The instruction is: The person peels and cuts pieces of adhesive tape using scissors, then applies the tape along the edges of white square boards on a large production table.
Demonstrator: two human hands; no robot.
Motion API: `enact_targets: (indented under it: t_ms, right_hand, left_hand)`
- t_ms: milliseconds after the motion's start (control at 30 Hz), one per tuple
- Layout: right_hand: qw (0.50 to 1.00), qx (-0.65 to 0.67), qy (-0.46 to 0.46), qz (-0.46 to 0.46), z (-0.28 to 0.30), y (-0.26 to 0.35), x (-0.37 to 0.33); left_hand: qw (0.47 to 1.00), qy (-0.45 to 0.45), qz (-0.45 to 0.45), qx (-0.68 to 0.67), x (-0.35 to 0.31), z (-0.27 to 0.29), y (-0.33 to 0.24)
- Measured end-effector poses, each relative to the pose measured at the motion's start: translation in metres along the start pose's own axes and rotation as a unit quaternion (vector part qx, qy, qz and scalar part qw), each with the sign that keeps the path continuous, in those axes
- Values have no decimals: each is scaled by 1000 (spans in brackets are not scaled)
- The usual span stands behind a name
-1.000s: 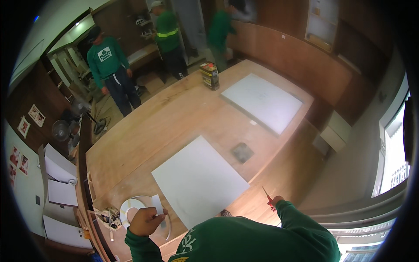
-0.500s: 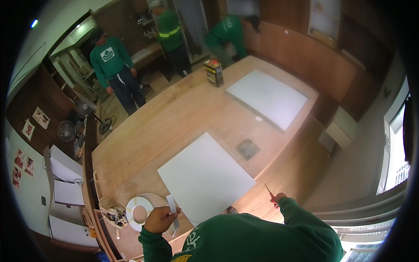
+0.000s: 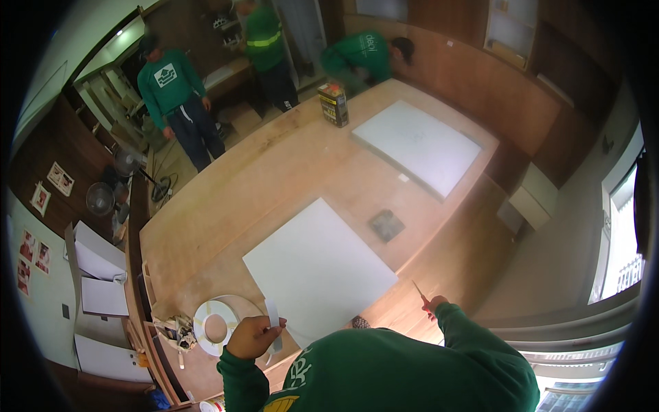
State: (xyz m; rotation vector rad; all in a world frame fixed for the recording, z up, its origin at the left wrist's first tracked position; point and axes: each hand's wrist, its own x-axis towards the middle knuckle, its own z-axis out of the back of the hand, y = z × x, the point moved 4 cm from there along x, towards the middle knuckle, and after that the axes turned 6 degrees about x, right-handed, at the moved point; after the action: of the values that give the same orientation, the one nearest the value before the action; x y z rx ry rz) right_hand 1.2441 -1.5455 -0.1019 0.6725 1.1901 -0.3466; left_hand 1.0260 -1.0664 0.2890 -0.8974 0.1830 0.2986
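Observation:
My left hand (image 3: 252, 336) is closed on a short white strip of edge tape (image 3: 272, 314) that stands up from the fingers, just right of a flat white tape roll (image 3: 214, 318) lying on the wooden worktable (image 3: 274, 178). My right hand (image 3: 434, 305) grips a thin blade-like tool (image 3: 418, 290) pointing up and away, near the table's right edge. A white square panel (image 3: 319, 268) lies between both hands, right in front of me. My green sleeves and chest fill the bottom of the view.
A second white panel (image 3: 415, 145) lies at the far right of the table, a tin can (image 3: 333, 103) at the far edge, a small grey block (image 3: 386, 224) mid-table. Three people in green (image 3: 173, 89) are beyond the table. Crumpled scraps (image 3: 176, 328) sit left of the roll.
My left hand has shifted right off the tape roll toward the near panel, holding the white strip upright. The far person has bent over the table's end. My right hand stays put.

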Motion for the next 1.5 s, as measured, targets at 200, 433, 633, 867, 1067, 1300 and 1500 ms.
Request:
enact_targets:
  t_ms: [200, 433, 633, 867, 1067, 1300, 1500]
  right_hand:
    - [997, 35, -62, 31, 5, 23, -45]
    - [996, 52, -66, 1, 7, 5, -25]
    - [958, 38, -229, 170, 10, 11, -44]
    - [807, -33, -442, 390, 22, 63, -140]
    - [600, 615, -351, 372, 98, 55, -187]
    - [867, 288, -320, 251, 17, -32, -138]
    - [985, -85, -148, 38, -129, -100, -140]
  left_hand:
    - [1000, -3, -7, -17, -1, -5, -1]
    - [1000, 22, 0, -13, -2, -7, -3]
    - [998, 19, -22, 64, -7, -5, -10]
    - [998, 25, -52, 29, -22, 5, 3]
    - [997, 14, -71, -25, -44, 9, 36]
    - [994, 1, -107, -24, -71, 8, 39]
    - [994, 18, -103, 33, -95, 1, 47]
